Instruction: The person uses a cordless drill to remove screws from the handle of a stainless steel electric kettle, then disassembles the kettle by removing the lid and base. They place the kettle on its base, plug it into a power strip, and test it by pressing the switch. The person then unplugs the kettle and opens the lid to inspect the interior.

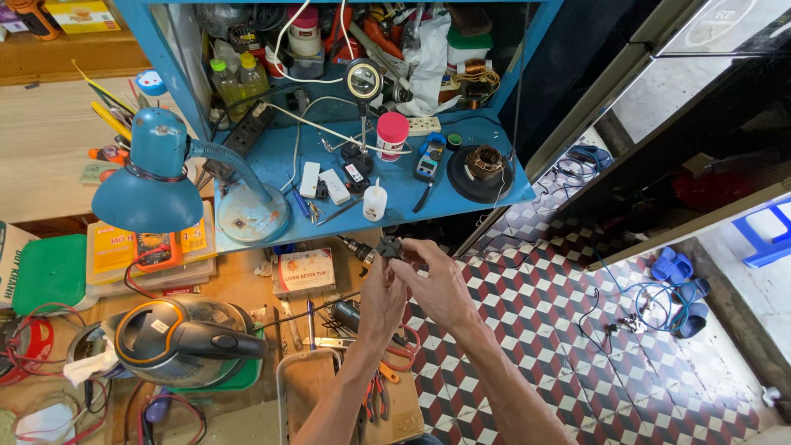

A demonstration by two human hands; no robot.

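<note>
A small dark part (387, 246), toothed or lobed at its rim, sits pinched between both hands in front of the front edge of the blue shelf (428, 194), above the right end of the cluttered wooden worktop (239, 284). What kind of part it is cannot be told. The left hand (381, 298) rises from below with its fingers (381, 262) closed narrowly on the part's lower left side. The right hand (443, 284) comes in from the right, its fingers (412, 247) curled over the top and holding the same part.

Just left of the part, a drill chuck (356, 250) points toward it. Below the hands, red-handled pliers (381, 394) lie at the worktop's right edge, beside a tiled floor (560, 346). Further left on the worktop stands a black and grey kettle (177, 339). On the shelf's left front corner stands a blue desk lamp (156, 173); near the front edge are a small white bottle (375, 202) and, further right, a copper-wound motor part on a black disc (482, 169).
</note>
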